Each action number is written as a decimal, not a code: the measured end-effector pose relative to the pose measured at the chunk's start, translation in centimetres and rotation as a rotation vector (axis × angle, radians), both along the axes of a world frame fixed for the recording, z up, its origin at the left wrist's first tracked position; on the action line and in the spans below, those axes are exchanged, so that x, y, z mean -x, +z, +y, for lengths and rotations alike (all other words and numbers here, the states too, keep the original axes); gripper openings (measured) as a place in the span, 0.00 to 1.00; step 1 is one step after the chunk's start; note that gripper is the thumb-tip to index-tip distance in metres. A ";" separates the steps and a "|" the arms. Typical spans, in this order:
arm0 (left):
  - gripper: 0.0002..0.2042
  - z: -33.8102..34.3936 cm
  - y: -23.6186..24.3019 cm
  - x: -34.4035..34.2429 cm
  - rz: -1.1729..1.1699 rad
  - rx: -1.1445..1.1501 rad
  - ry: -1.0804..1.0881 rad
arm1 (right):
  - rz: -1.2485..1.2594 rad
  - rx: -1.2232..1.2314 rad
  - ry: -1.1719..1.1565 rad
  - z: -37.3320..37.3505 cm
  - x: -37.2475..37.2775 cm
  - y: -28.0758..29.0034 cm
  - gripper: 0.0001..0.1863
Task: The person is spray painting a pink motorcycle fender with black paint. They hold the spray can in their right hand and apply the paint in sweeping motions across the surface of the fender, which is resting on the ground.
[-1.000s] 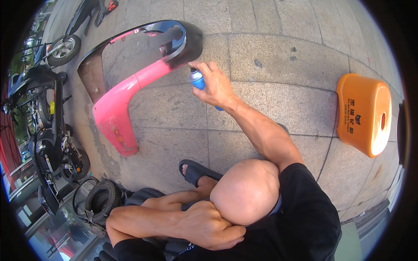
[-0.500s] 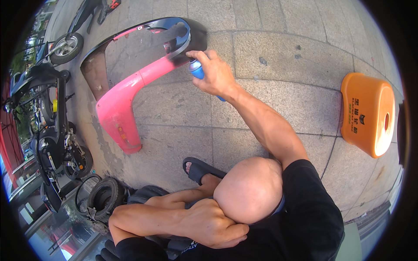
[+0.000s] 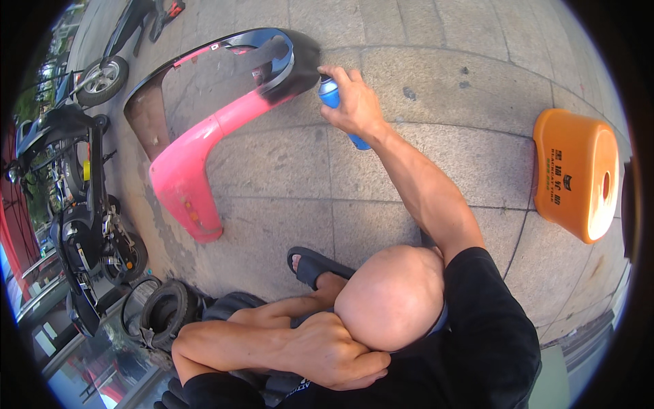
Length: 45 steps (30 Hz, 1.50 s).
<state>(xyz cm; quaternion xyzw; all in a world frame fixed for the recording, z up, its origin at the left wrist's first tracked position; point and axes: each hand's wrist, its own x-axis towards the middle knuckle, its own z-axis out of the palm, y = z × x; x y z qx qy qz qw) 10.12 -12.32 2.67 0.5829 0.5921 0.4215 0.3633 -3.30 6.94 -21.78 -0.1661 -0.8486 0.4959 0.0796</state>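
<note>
My right hand (image 3: pixel 351 102) is closed round a blue spray can (image 3: pixel 329 93), index finger on its top nozzle, beside the black rounded end of a scooter body panel (image 3: pixel 178 178). That panel lies on the pavement, pink along the near side, with dark paint blending into the pink near the can and a black rim at the back. My left hand (image 3: pixel 330 351) is closed against my bent knee (image 3: pixel 388 296), its fingers curled and pressed together over the near side. My sandalled foot (image 3: pixel 310 271) shows behind the knee.
An orange plastic stool (image 3: pixel 572 177) stands on the paving (image 3: pixel 449 170) at right. A black scooter (image 3: pixel 78 242), a wheel (image 3: pixel 103 82) and dark loose parts (image 3: pixel 122 31) line the left, with old tyres (image 3: pixel 163 315) at lower left beside a glass front.
My right hand and the spray can have moved up and to the right, toward the panel's black end. My left hand stays at my knee.
</note>
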 end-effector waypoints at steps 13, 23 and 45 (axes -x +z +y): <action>0.09 -0.1 -0.1 0.0 -0.034 0.003 -0.007 | -0.008 0.027 -0.007 -0.1 -0.2 -1.3 0.39; 0.09 0.1 0.0 0.4 -0.013 0.004 -0.036 | -0.081 0.002 -0.092 1.6 -0.9 -2.2 0.38; 0.09 0.2 0.0 0.3 0.002 -0.011 -0.022 | 0.041 0.035 -0.105 0.7 0.3 -1.3 0.39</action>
